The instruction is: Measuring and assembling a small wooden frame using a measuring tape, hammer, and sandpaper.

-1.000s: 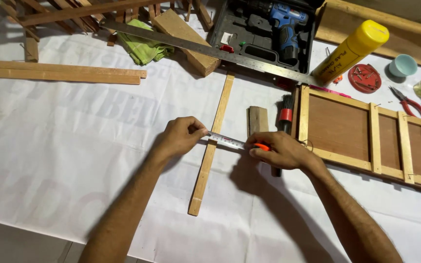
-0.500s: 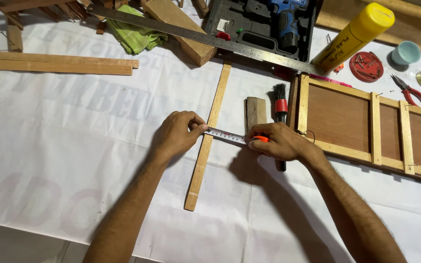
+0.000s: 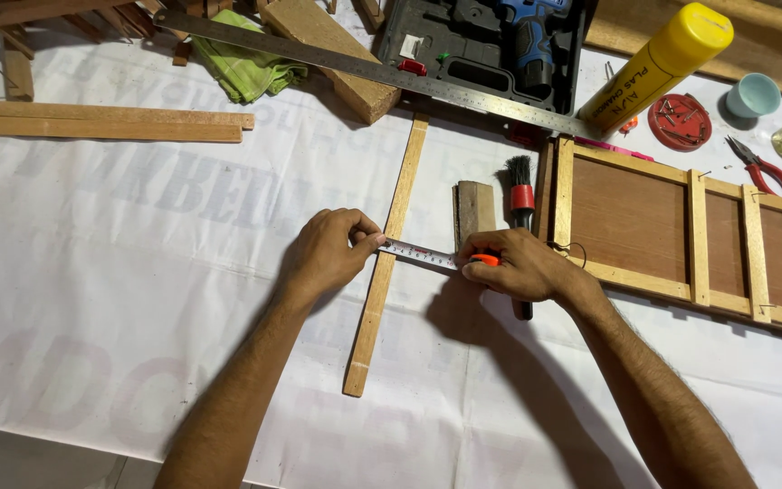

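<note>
The left hand [image 3: 326,256] pinches the tape measure's [image 3: 418,255] thin, springy blade end across the light, stiff wooden strip [image 3: 389,249] mid-bench, while the right hand [image 3: 518,267] grips its case.

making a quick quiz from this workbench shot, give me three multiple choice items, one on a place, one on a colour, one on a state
1. Where does the tape measure blade lie?
A. across the thin wooden strip
B. inside the tool case
C. on the framed panel

2. What colour is the spray can?
A. green
B. yellow
C. white

3. What is the left hand doing?
A. resting flat on the white sheet
B. holding the pliers
C. pinching the end of the tape at the strip

Answers:
1. A, the blade runs from the left hand over the strip to the right hand.
2. B, the can's body and cap are yellow, lying beside the long steel ruler.
3. C, its fingertips press the tape's end at the strip's left edge, while the right hand grips the tape's case.
</note>
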